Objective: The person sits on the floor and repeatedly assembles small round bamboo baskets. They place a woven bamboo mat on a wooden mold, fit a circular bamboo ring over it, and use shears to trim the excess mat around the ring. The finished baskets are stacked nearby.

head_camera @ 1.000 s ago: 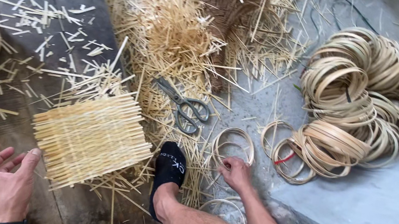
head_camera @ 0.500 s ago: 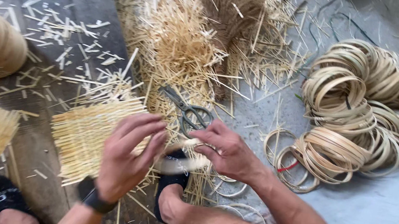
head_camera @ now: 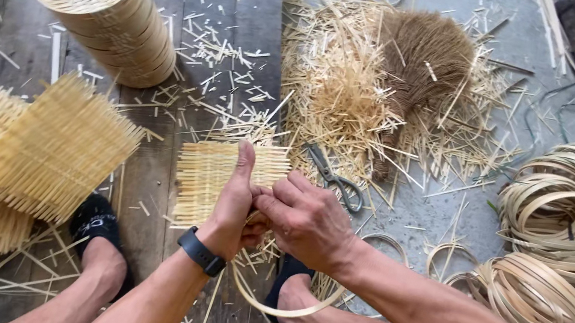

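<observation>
Bamboo fills the floor from edge to edge. At far left a stack of woven bamboo mats (head_camera: 7,157) lies with frayed slat ends, and above it a stack of round woven baskets (head_camera: 102,5) rests tipped on its side on the wooden planks (head_camera: 248,19). A foot in a black sandal (head_camera: 95,228) sits just below the mats. In the middle, the left hand (head_camera: 236,203), with a black watch (head_camera: 202,251) on its wrist, is clenched with the thumb pointing up, gripping a thin bamboo hoop (head_camera: 281,309) whose lower arc curves beneath both wrists. The right hand (head_camera: 305,221) is closed on the same hoop, pressed against the left. Behind the hands lies a small woven mat (head_camera: 214,169), partly hidden by them. Scissors (head_camera: 334,178) rest just right of it, at the edge of a heap of bamboo slivers (head_camera: 344,86) and brown fibre (head_camera: 422,49). Loose hoops (head_camera: 444,253) lie on the floor further right, and at far right a large pile of bamboo rings (head_camera: 571,242) sits coiled together.
</observation>
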